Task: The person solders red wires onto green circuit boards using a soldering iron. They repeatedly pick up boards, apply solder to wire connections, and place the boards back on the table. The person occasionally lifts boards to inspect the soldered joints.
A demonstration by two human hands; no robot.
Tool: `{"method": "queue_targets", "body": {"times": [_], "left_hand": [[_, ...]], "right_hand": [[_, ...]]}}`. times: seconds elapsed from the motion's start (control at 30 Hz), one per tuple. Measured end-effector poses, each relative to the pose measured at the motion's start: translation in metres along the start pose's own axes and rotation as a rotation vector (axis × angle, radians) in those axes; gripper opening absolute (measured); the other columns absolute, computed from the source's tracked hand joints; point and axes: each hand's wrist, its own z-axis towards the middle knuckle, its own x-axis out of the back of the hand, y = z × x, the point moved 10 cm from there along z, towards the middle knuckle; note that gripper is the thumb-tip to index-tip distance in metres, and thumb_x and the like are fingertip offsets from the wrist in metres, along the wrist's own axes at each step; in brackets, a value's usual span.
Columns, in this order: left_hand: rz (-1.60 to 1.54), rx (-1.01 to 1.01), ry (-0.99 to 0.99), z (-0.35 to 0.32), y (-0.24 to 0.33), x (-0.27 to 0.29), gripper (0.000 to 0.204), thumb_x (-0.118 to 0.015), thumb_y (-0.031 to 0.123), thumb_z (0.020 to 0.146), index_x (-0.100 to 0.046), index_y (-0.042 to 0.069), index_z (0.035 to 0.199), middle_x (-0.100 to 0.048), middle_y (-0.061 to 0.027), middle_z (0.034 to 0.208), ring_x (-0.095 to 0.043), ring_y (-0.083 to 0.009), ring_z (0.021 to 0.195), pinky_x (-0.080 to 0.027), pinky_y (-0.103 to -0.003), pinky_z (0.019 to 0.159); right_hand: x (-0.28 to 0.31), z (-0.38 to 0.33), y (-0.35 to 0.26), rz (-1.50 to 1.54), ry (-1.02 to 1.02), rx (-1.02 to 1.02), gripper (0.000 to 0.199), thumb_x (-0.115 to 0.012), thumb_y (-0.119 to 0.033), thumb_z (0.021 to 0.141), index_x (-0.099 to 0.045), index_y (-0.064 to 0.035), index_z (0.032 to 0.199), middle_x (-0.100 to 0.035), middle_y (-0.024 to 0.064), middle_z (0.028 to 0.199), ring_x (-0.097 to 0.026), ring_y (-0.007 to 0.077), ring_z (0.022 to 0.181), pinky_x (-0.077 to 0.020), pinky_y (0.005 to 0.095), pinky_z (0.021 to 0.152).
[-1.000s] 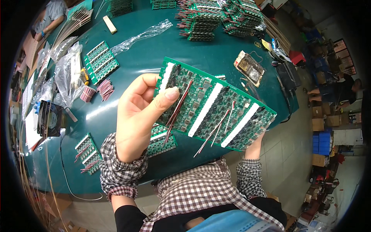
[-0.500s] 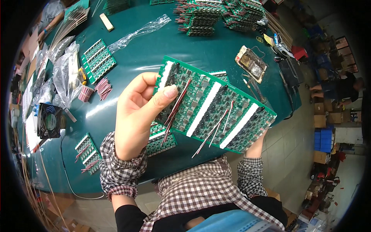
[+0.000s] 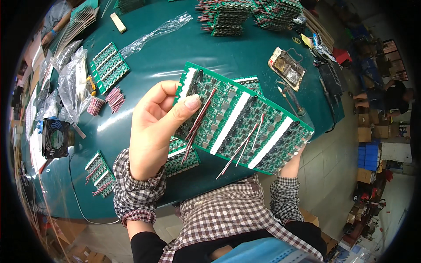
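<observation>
I hold a large green circuit board panel with white strips and several red wires hanging from it, tilted above the dark green table. My left hand grips its left end, thumb pressed on the top face next to a bundle of red wires. My right hand supports the right end from underneath and is mostly hidden by the panel; only part of it and the checked sleeve show. A smaller green board lies on the table just beneath the panel.
Stacks of wired boards sit at the far edge. A soldering iron stand is at right, a green panel, red wire bundles, plastic bags and a small black fan at left, wired boards near the front edge.
The panel has shifted slightly left and up in my hands; my left thumb has slid a little along its top face. Both hands keep their grip.
</observation>
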Motion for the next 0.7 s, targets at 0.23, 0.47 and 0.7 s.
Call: {"method": "queue_targets", "body": {"times": [0.23,0.47,0.7], "left_hand": [[0.007,0.019,-0.001,0.002,-0.004,0.000,0.022,-0.063,0.009,0.086,-0.053,-0.002,0.104,-0.064,-0.0056,0.095,-0.059,-0.0079,0.085,-0.047,-0.022,0.078],[0.023,0.047,-0.003,0.009,-0.015,0.003,0.025,-0.063,0.008,0.086,-0.054,-0.003,0.106,-0.064,-0.0061,0.094,-0.059,-0.0068,0.084,-0.047,-0.020,0.075],[0.405,0.337,-0.241,0.032,-0.070,0.023,0.028,-0.063,0.012,0.085,-0.058,-0.004,0.108,-0.065,-0.0040,0.094,-0.058,-0.0074,0.084,-0.045,-0.020,0.076]], "right_hand": [[-0.003,0.001,0.000,-0.014,-0.043,-0.006,0.038,-0.054,-0.041,0.090,-0.050,-0.0042,0.097,-0.057,0.0025,0.076,-0.055,0.0126,0.072,-0.0463,0.0265,0.065],[0.018,-0.003,-0.003,-0.071,0.108,0.000,0.040,-0.053,-0.043,0.090,-0.049,-0.0044,0.098,-0.053,0.0020,0.079,-0.051,0.0128,0.075,-0.0450,0.0254,0.064],[-0.003,-0.001,-0.003,-0.037,-0.159,-0.033,0.042,-0.055,-0.041,0.090,-0.045,-0.0024,0.103,-0.049,0.0047,0.084,-0.047,0.0152,0.079,-0.0454,0.0272,0.067]]}}
